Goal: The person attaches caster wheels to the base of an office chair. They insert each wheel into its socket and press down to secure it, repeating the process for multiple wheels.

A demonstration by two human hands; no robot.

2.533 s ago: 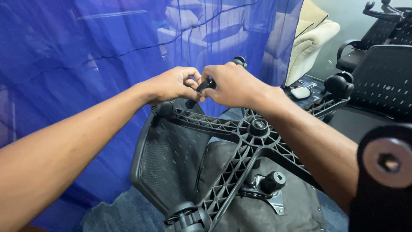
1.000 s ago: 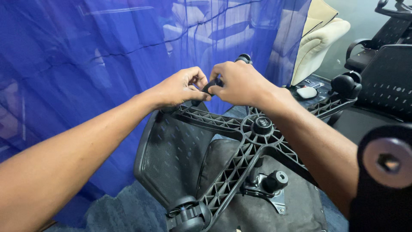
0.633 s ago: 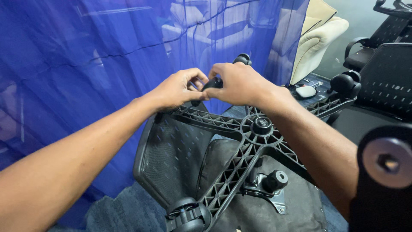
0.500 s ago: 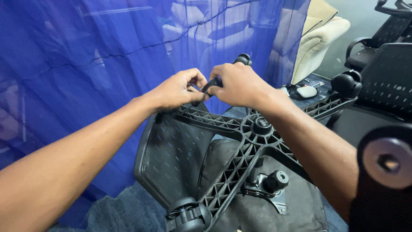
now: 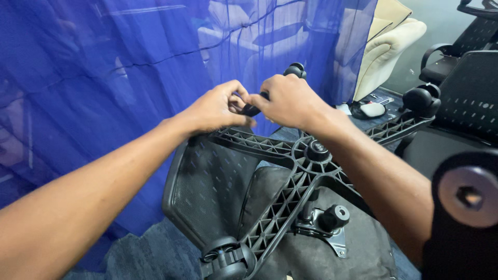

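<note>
An upturned office chair lies in front of me, its black star-shaped base (image 5: 290, 192) facing up with ribbed arms. My left hand (image 5: 215, 109) and my right hand (image 5: 288, 101) meet above the far-left arm of the base, both pinching a small black caster wheel (image 5: 252, 109) that is mostly hidden by my fingers. Other casters sit at the near arm's end (image 5: 225, 259), at the far arm (image 5: 295, 70) and at the right arm (image 5: 421, 99). The central hub (image 5: 316, 150) shows between my forearms.
A sheer blue curtain (image 5: 104, 78) hangs at left and behind. A cream padded chair (image 5: 386, 46) stands at back right, black mesh chairs (image 5: 467, 88) to the right. A black part with a grey round disc (image 5: 464, 197) fills the near right corner. Grey carpet lies below.
Both hands stayed on the small black caster, shifting slightly; my fingers now close tighter over it, hiding more of the wheel.
</note>
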